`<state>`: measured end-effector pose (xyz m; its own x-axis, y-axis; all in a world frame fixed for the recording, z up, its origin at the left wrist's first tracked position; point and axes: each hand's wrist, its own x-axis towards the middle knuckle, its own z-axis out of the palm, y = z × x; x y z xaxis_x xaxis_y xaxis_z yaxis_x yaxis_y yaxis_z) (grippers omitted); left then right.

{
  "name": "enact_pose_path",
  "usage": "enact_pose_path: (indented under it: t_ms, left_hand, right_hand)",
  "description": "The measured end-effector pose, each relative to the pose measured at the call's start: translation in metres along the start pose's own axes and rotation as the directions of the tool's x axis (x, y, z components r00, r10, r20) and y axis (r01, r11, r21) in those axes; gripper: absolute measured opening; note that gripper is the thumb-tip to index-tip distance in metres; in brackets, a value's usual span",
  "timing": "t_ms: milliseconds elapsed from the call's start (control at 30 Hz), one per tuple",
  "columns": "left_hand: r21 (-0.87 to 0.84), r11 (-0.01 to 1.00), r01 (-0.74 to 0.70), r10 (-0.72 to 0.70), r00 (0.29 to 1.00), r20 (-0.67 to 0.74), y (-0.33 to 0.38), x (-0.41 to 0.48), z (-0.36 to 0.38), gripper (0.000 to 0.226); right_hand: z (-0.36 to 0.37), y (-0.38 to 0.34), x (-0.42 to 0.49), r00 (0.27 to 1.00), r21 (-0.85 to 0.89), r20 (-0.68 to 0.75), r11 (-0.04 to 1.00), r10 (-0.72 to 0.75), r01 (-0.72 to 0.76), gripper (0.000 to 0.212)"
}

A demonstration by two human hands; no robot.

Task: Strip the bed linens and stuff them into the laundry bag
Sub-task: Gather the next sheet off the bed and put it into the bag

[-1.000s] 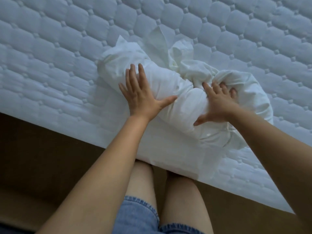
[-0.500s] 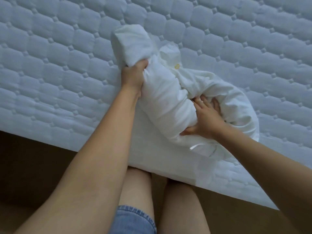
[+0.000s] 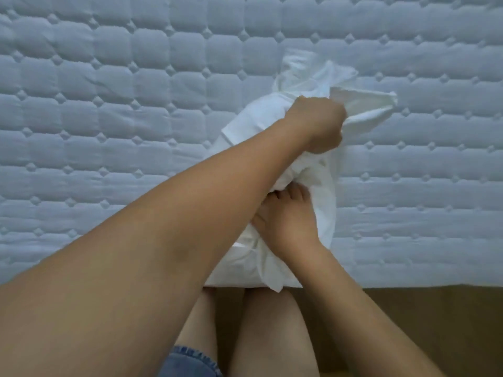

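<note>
The balled-up sheets [image 3: 324,186] are laid near-to-far at the near edge of the mattress [image 3: 130,137], far end clenched in the left hand [image 3: 317,125], near part grabbed by the curled right hand [image 3: 288,223], so probably to be hauled nearward.

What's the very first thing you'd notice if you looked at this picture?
The big white sheet bundle catches the eye first, scrunched up on the quilted mattress, right of the middle and near the bed's edge. The left hand grips its top in a fist, with the arm crossing much of the picture. The right hand digs its fingers into the lower part.
</note>
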<state>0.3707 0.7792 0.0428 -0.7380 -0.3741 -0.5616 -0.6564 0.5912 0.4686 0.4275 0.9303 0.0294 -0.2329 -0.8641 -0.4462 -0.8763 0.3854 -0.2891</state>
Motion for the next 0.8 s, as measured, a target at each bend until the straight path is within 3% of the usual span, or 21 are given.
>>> enact_pose_path:
  t_ms: [67,100,133,200,233,267,367,433,567,633,700,800]
  left_hand:
    - [0.117,0.993,-0.023,0.019,0.999,0.029,0.014,0.014,0.009,0.030]
    - [0.165,0.986,-0.027,0.022,0.999,0.028,0.014,0.019,0.011,0.030]
    - [0.207,0.978,-0.027,0.021,0.999,0.031,0.013,0.024,0.012,0.031]
    - [0.248,0.968,-0.021,0.010,0.999,0.045,0.010,0.034,0.015,0.035]
    - [0.241,0.970,-0.015,0.006,0.999,0.039,0.009,0.036,0.018,0.042]
    - [0.217,0.976,-0.003,-0.001,1.000,0.019,0.010,0.036,0.022,0.053]
    - [0.092,0.988,0.121,-0.120,0.993,-0.016,0.018,0.032,0.026,0.105]
    - [0.096,0.966,0.242,-0.248,0.967,0.065,0.023,0.032,0.020,0.114]
    - [0.267,0.947,0.179,-0.252,0.929,0.271,0.030,0.035,0.016,0.042]
    - [0.269,0.953,0.142,-0.230,0.914,0.335,0.027,0.032,0.016,0.030]
    - [0.255,0.958,0.135,-0.221,0.910,0.349,0.020,0.026,0.009,0.026]
    - [0.258,0.953,0.160,-0.239,0.919,0.313,0.001,0.003,-0.016,0.018]
  right_hand:
    - [-0.004,0.013,-0.043,0.964,0.072,-0.171,0.979,0.201,-0.192,0.068]
    - [-0.005,0.014,-0.063,0.930,0.164,-0.142,0.935,0.339,-0.316,0.086]
    - [-0.002,0.016,-0.076,0.878,0.300,-0.057,0.847,0.475,-0.439,0.099]
    - [0.009,0.017,-0.082,0.756,0.588,0.226,0.532,0.614,-0.609,0.117]
    - [0.018,0.019,-0.077,0.732,0.690,0.275,0.403,0.623,-0.602,0.119]
    - [0.026,0.019,-0.072,0.726,0.743,0.260,0.348,0.637,-0.572,0.117]
    - [0.041,0.023,-0.068,0.733,0.774,0.188,0.360,0.654,-0.521,0.110]
    - [0.047,0.026,-0.072,0.742,0.782,0.193,0.356,0.642,-0.512,0.108]
    - [0.045,0.036,-0.069,0.756,0.835,0.130,0.340,0.642,-0.432,0.092]
    - [0.038,0.044,-0.060,0.745,0.843,0.051,0.371,0.665,-0.389,0.075]
    - [0.028,0.054,-0.051,0.762,0.815,-0.046,0.466,0.646,-0.345,0.059]
    - [0.006,0.073,-0.029,0.848,0.626,-0.282,0.756,0.450,-0.193,0.047]
